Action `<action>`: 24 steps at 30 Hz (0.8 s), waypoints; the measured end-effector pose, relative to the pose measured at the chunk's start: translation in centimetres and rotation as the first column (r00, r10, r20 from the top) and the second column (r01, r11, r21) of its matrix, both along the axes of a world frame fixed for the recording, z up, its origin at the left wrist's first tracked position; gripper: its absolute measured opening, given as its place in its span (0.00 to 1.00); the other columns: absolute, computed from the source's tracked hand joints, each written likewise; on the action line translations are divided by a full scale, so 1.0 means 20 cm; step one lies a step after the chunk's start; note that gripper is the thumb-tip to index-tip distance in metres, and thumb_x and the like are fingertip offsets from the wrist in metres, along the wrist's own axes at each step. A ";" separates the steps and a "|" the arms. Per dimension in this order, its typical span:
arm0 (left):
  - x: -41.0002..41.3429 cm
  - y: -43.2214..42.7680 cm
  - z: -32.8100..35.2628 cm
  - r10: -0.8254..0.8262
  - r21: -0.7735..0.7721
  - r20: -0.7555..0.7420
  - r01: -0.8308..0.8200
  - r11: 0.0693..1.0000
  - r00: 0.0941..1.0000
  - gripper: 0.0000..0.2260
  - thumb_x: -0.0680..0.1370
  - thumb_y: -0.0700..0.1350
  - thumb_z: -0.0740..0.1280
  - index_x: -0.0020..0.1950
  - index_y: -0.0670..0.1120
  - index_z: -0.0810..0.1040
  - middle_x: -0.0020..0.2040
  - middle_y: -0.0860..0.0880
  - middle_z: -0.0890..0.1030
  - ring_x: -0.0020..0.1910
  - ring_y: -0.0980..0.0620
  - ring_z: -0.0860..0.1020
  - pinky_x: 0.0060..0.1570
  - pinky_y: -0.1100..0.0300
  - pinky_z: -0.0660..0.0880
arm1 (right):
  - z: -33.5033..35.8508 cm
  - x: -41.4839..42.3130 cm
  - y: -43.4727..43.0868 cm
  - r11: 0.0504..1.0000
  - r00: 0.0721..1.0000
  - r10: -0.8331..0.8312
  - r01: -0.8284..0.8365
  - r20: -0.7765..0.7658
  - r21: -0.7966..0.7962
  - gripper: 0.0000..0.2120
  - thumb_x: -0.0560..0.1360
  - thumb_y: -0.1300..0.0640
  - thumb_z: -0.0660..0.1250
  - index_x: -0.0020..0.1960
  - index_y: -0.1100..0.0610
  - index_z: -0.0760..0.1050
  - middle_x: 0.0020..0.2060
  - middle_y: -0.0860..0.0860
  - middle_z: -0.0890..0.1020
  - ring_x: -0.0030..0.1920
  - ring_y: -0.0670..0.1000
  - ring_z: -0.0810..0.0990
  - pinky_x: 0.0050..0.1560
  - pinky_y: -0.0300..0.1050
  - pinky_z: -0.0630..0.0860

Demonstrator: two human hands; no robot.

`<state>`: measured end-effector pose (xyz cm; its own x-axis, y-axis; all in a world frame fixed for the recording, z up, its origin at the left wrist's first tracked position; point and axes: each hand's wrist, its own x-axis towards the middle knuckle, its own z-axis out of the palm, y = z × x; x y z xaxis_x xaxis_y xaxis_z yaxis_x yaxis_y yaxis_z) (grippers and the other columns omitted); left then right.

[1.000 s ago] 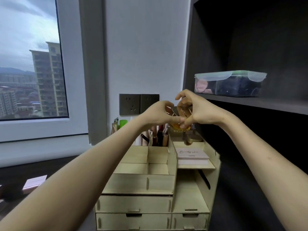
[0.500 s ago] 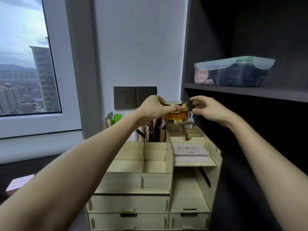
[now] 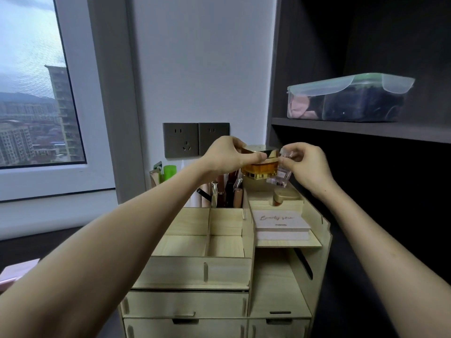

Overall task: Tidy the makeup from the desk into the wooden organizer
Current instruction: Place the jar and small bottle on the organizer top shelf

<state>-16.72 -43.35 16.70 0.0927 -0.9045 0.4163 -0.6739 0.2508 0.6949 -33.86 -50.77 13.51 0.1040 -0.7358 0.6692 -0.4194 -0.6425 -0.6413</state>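
The organizer (image 3: 219,269) stands on the dark table (image 3: 22,247), pushed close against the dark shelf unit (image 3: 341,132) on its right and near the wall behind. The shelf board overhangs above the organizer's right column, where a lidded plastic box (image 3: 349,101) sits. To the left, the table runs open toward the window sill, with only a pink case (image 3: 14,274) near the left edge of the view. The four open trays (image 3: 207,232) on the organizer's top left hold nothing visible; behind them, pens and lipsticks (image 3: 224,191) stand upright in the back compartment. On the right column, a pink box (image 3: 280,223) lies on the middle ledge, and a gold-capped item (image 3: 284,197) sits in the bay behind it. Below that ledge the lower bay is open at the front.

Both hands are raised over the back right bay. The left hand (image 3: 224,157) is closed around a jar (image 3: 260,164) with a gold lid and amber body, thumb across the lid's front, fingers behind it. The jar is held in the air just above the bay's rear wall. The right hand (image 3: 305,164) pinches a small clear bottle (image 3: 280,176) by its cap with curled fingers; the bottle tilts and touches the jar's right side, its base above the gold-capped item.
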 end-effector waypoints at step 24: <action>-0.07 -0.23 0.04 -0.046 0.186 0.589 -0.080 0.979 0.807 0.34 0.65 0.69 0.67 0.62 0.47 0.75 0.56 0.51 0.81 0.61 0.46 0.74 0.67 0.46 0.58 | 0.04 -0.10 0.16 0.951 0.953 -0.207 0.249 0.219 -0.185 0.12 0.71 0.59 0.72 0.53 0.60 0.79 0.43 0.49 0.80 0.42 0.47 0.77 0.44 0.35 0.69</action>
<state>-18.08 -47.89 17.59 -0.0967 -0.9720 0.2140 -0.9705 0.1398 0.1965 -35.85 -47.47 14.24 -0.1978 -0.5661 0.8002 -0.4509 -0.6723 -0.5871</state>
